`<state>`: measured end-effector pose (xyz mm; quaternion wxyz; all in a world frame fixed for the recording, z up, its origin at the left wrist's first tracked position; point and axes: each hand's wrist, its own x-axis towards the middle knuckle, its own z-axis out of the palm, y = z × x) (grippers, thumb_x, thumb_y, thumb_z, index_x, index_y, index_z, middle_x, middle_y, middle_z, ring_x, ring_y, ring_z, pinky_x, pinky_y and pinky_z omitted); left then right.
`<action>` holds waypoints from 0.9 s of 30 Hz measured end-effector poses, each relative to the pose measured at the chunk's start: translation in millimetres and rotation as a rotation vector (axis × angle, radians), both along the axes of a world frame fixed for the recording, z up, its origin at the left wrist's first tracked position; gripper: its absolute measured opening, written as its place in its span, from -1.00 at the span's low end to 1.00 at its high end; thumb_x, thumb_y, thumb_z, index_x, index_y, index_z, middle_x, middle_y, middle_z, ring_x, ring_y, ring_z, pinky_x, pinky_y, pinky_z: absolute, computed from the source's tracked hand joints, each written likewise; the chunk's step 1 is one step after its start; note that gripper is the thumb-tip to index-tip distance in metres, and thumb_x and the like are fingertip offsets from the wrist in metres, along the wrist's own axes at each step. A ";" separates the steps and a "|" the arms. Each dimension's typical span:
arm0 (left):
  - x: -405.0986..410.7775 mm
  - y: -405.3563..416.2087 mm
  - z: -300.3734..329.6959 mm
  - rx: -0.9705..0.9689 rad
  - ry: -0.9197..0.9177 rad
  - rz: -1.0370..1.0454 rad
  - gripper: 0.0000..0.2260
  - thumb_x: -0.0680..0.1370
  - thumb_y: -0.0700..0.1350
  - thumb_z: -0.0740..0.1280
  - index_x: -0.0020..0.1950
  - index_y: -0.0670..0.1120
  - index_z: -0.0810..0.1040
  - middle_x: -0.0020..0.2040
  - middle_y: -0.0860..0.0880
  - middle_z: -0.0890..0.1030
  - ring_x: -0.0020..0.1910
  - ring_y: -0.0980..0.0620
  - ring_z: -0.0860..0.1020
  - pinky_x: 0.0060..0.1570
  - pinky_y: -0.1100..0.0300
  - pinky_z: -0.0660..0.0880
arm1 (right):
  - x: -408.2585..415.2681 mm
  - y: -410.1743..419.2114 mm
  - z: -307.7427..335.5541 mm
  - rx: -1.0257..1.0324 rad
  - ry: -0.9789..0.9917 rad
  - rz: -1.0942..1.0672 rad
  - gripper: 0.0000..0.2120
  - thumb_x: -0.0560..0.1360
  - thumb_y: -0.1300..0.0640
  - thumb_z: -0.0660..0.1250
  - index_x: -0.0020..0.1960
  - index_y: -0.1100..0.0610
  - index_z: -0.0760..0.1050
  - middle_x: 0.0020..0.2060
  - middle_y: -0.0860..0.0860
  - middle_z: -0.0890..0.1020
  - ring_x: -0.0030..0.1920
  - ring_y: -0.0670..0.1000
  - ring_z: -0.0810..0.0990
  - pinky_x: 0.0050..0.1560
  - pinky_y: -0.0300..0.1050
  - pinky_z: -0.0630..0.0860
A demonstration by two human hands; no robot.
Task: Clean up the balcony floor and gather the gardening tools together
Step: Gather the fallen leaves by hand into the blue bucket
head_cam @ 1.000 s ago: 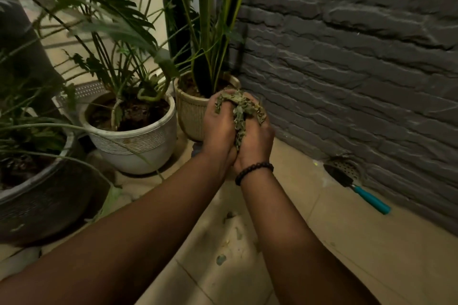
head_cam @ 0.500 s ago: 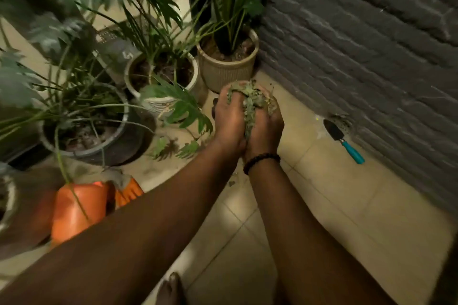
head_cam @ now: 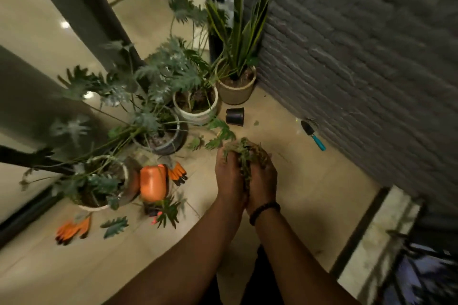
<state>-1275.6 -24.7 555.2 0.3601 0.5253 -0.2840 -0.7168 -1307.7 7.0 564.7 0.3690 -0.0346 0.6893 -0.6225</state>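
A clump of dry leaves (head_cam: 244, 153) is cupped between both my hands, well above the tiled floor. My left hand (head_cam: 229, 178) and my right hand (head_cam: 262, 178) press together, fingers curled round the clump. A small trowel (head_cam: 312, 134) with a teal handle lies on the floor by the grey brick wall. One orange glove (head_cam: 177, 174) lies beside an orange watering can (head_cam: 152, 182), and another orange glove (head_cam: 70, 230) lies at the lower left. A small black pot (head_cam: 235, 116) lies on its side.
Several potted plants stand along the left, among them a white ribbed pot (head_cam: 197, 116) and a beige pot (head_cam: 235, 93) in the corner. Loose green leaves (head_cam: 115, 225) lie on the tiles. A raised sill (head_cam: 371, 235) runs at the lower right.
The view has risen and pulled back from the pots, so more floor, the gloves and the black pot show. Both hands still hold the leaf clump together.
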 end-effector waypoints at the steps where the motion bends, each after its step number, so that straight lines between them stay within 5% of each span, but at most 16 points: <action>1: 5.7 2.4 16.3 -0.017 -0.002 0.002 -0.74 0.68 -0.24 0.13 0.33 -0.26 0.46 0.21 -0.26 0.59 0.19 -0.19 0.59 0.22 -0.08 0.53 | 5.6 2.9 15.8 -0.014 0.015 0.009 -0.73 0.55 0.09 0.29 0.22 0.03 0.60 0.14 -0.04 0.67 0.18 0.00 0.62 0.27 0.11 0.51; 4: 24.7 6.5 64.2 -0.040 0.046 -0.011 -0.79 0.66 -0.26 0.12 0.21 -0.28 0.47 0.00 -0.21 0.62 -0.03 -0.15 0.61 0.00 -0.02 0.57 | 22.0 11.6 65.3 -0.054 0.075 0.033 -0.76 0.60 0.13 0.27 0.21 0.01 0.60 0.12 -0.06 0.67 0.16 -0.04 0.62 0.25 0.08 0.54; 10: 43.8 14.9 123.3 -0.060 0.050 0.075 -0.74 0.68 -0.25 0.10 0.32 -0.21 0.46 -0.01 -0.11 0.64 -0.18 0.09 0.65 -0.23 0.27 0.57 | 38.3 15.7 116.3 -0.176 0.192 0.140 -0.70 0.61 0.24 0.18 0.17 -0.04 0.60 0.14 -0.07 0.65 0.19 -0.04 0.60 0.24 -0.02 0.53; 14: 63.0 25.4 148.1 -0.058 0.053 0.158 -0.71 0.66 -0.20 0.14 0.37 -0.11 0.47 0.10 -0.12 0.65 0.00 -0.02 0.64 -0.01 0.08 0.58 | 55.4 23.0 137.9 -0.217 0.160 0.203 -0.68 0.62 0.21 0.20 0.02 -0.16 0.63 0.12 -0.08 0.66 0.16 -0.06 0.62 0.24 0.00 0.54; 19: 101.1 44.0 166.6 -0.041 0.044 0.327 -0.75 0.66 -0.21 0.13 0.13 0.06 0.54 -0.06 0.09 0.63 -0.10 0.14 0.59 -0.12 0.20 0.53 | 91.1 30.3 144.2 -0.224 0.162 0.345 -0.68 0.60 0.17 0.23 0.01 -0.22 0.65 0.13 -0.08 0.66 0.18 -0.02 0.61 0.24 0.12 0.53; 27: 201.3 54.4 154.7 -0.006 0.008 0.580 -0.58 0.61 -0.06 0.20 0.48 -0.03 0.39 0.41 -0.12 0.48 0.34 -0.13 0.47 0.31 -0.07 0.47 | 189.3 30.7 139.6 -0.166 0.112 0.577 -0.72 0.60 0.16 0.25 -0.02 -0.19 0.64 0.12 -0.11 0.66 0.13 -0.08 0.61 0.19 0.05 0.57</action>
